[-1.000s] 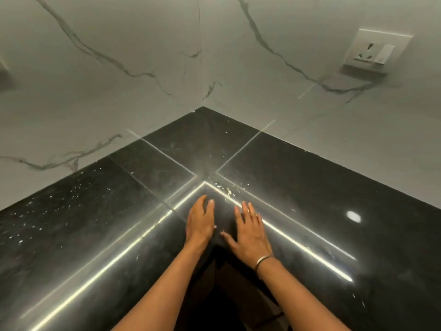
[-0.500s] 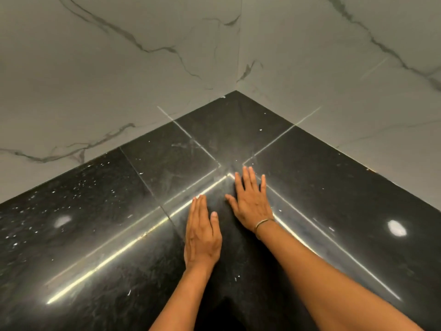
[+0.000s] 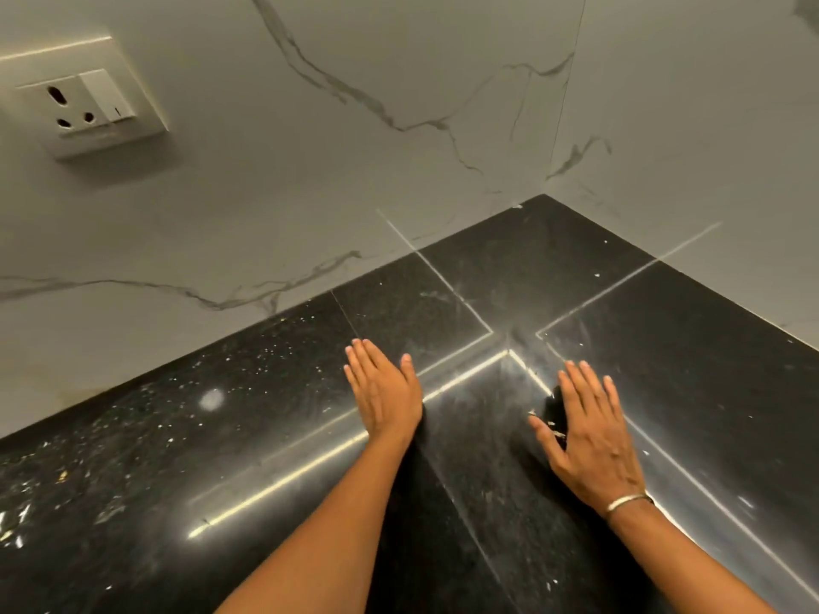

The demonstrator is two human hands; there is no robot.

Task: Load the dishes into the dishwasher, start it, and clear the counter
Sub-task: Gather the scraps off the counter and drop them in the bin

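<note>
Light specks point(image 3: 62, 476) dot the table point(image 3: 687, 347) near its left edge. The left grip point(image 3: 385, 392) lies flat, fingers straight, empty. Loose crumbs point(image 3: 549, 425) sit by the thumb of the right grip point(image 3: 591, 436), equally flat and empty; likely dry and weightless, they suit sweeping, not pinching.

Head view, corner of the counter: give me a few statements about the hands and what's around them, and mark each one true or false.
1. The left hand and the right hand both lie flat, fingers straight, on the black counter. True.
2. The left hand holds a cloth. False: it holds nothing.
3. A metal bangle sits on the right wrist. True.
4. A plug is in the wall socket. False: its holes are empty.
5. Pale crumbs lie by the right thumb. True.
</note>
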